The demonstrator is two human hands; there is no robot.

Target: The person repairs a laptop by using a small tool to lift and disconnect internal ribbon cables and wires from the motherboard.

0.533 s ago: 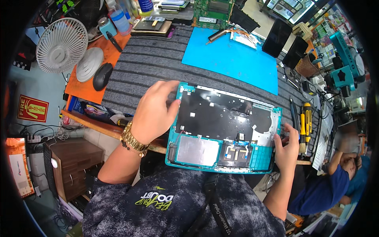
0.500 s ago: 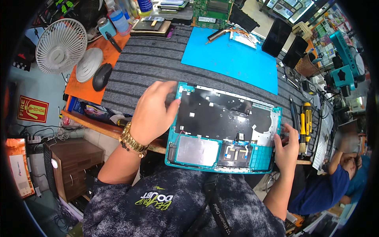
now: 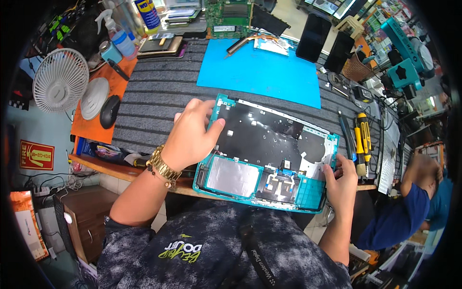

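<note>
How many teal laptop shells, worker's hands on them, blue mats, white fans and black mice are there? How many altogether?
Teal laptop shell: 1
Left hand and right hand: 2
Blue mat: 1
White fan: 1
Black mouse: 1
Total: 6

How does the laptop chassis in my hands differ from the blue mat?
The laptop chassis mixes teal, black and silver; the blue mat is one colour. Your left hand and right hand hold the chassis; the mat lies on striped grey cloth. Both look roughly rectangular.

Laptop chassis [image 3: 260,137] extends over near edge of counter [image 3: 91,163]. Behind chassis: flat mat [image 3: 260,72]; farther behind, circuit board [image 3: 226,17]. Left of chassis: mouse [image 3: 110,111], then fan [image 3: 58,77]. Right: hand tools [image 3: 366,137].
</note>
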